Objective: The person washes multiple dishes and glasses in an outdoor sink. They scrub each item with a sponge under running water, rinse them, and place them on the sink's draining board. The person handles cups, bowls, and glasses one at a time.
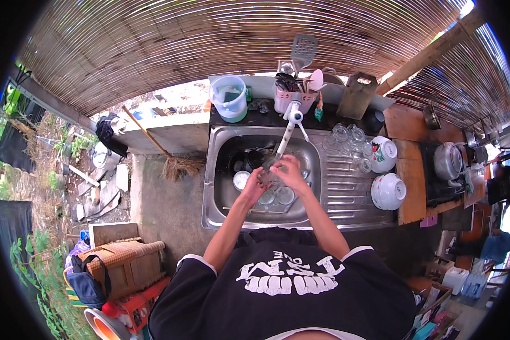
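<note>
Both hands are over the basin of a stainless steel sink (pixel 221 212), just below the spout of a white tap (pixel 285 136). My left hand (pixel 254 185) grips a clear drinking glass (pixel 268 178) from the left. My right hand (pixel 290 170) bends its fingers over the glass's upper right side; whether they press on it is hard to see. Under the hands, more glasses (pixel 285 196) lie in the basin, with a white cup (pixel 241 180) and dark dishes at the left. A thin stick lies across the basin's near side.
On the ribbed drainboard (pixel 344 199) stand several upturned glass mugs (pixel 357 146) and two patterned bowls (pixel 388 191). Behind the sink are a plastic bucket (pixel 228 102), a pink utensil basket (pixel 282 100) and a wooden chopping board (pixel 357 95). A kettle (pixel 447 161) stands at the right, a broom (pixel 180 168) at the left.
</note>
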The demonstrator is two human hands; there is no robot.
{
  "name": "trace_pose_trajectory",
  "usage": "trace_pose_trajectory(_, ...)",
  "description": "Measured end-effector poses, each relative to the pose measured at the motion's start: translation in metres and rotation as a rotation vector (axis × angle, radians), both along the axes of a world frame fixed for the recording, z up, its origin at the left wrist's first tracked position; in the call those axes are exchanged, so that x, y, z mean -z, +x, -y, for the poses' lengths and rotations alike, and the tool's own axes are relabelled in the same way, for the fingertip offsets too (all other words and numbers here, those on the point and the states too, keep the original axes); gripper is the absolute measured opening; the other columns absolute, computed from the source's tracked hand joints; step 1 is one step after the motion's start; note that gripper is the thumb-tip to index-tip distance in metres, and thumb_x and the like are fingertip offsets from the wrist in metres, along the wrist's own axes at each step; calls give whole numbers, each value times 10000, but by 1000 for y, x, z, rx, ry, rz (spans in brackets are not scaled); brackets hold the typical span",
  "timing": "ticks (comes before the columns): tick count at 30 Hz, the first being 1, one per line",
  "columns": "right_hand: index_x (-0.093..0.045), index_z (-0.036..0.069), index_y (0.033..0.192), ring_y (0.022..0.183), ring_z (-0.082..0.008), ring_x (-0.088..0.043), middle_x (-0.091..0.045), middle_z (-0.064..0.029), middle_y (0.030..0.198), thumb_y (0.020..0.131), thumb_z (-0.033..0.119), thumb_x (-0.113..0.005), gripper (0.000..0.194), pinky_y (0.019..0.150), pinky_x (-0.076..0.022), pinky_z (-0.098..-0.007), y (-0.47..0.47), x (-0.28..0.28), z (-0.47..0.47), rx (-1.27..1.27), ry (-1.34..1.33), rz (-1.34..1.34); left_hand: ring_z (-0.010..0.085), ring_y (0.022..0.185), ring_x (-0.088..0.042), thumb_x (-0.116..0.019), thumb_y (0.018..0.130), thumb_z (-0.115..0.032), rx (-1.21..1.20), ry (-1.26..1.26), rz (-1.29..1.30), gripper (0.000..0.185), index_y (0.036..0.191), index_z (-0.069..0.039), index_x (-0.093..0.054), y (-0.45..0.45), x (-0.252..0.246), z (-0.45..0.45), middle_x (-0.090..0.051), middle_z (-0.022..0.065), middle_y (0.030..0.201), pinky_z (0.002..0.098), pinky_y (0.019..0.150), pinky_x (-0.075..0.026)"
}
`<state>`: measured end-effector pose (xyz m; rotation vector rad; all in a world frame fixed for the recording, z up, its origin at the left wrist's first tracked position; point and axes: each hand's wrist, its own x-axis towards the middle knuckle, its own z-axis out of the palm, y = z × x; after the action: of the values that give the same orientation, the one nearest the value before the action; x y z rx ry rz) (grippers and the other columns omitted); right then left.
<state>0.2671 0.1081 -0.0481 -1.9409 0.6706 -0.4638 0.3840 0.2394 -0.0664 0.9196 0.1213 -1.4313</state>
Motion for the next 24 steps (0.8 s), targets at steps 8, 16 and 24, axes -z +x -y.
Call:
trace_pose_trajectory(8,-673,25,984,870,-127,-616,-676,-49,846,894,211,-637,210,840,-468,-288,6,-33,9,-155,615,-68,222,1086,-550,-457,949,-376,-144,-50,61,370,1194,-109,-531,3,10,4,-567,58,1187,414,993,-401)
trace_pose_trajectory(16,-642,18,922,823,-120,-605,-648,-23,808,919,190,-598,177,778,-474,-290,25,-29,1,-185,424,48,205,1134,-517,-441,945,-567,178,28,92,559,1342,-173,-452,19,-30,-5,-526,45,1266,423,933,-483)
trace_pose_trajectory(24,-616,29,943,796,-107,-593,-633,-37,854,909,202,-627,177,733,-485,-284,20,-26,14,-355,353,63,205,1163,-521,-445,974,-474,70,-137,-57,458,1304,-158,-479,4,-25,4,-539,37,1257,380,978,-450)
